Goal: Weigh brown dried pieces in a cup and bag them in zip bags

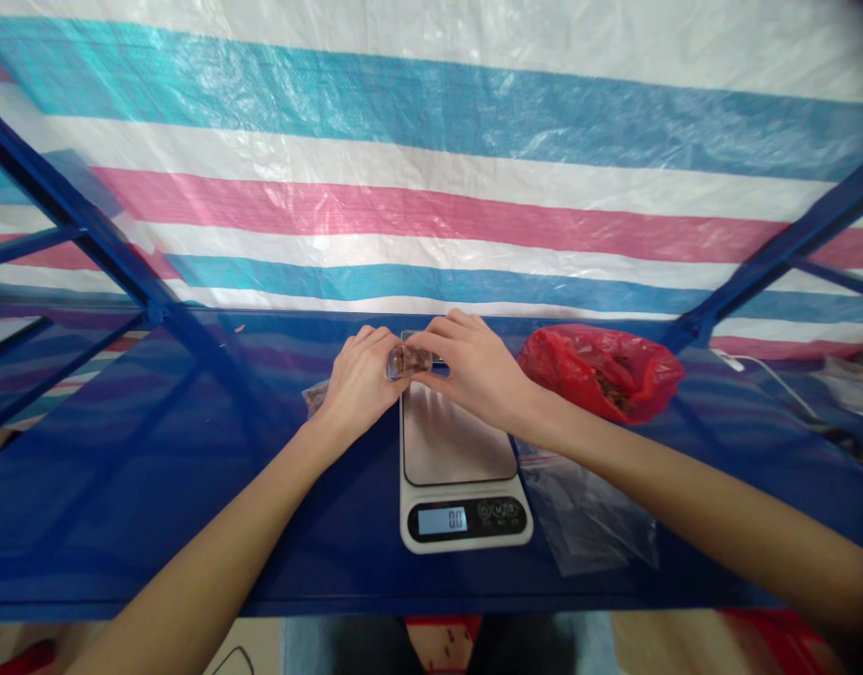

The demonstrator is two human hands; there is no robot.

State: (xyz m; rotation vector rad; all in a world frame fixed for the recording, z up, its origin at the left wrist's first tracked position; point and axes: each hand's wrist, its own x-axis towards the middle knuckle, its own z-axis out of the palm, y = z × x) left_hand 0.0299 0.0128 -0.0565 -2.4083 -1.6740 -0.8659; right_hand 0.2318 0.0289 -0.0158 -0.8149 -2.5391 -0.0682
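Observation:
Above the far end of a white kitchen scale (460, 441), both my hands are closed on a small clear plastic bag (409, 361) with brown bits inside. My left hand (361, 375) pinches its left side. My right hand (477, 366) grips the right side, with the thumb and fingers curled round it. The scale's metal plate is bare in its visible part, and the display reads 0.0. Another clear bag (315, 398) lies partly hidden behind my left hand.
Beyond my right forearm sits an open red plastic bag (600, 370) with brown pieces. Flat clear bags (586, 516) lie right of the scale on the blue table (156, 487). Blue metal bars (86, 225) rise at both sides before a striped sheet (431, 206). A white cable (775, 375) lies at right.

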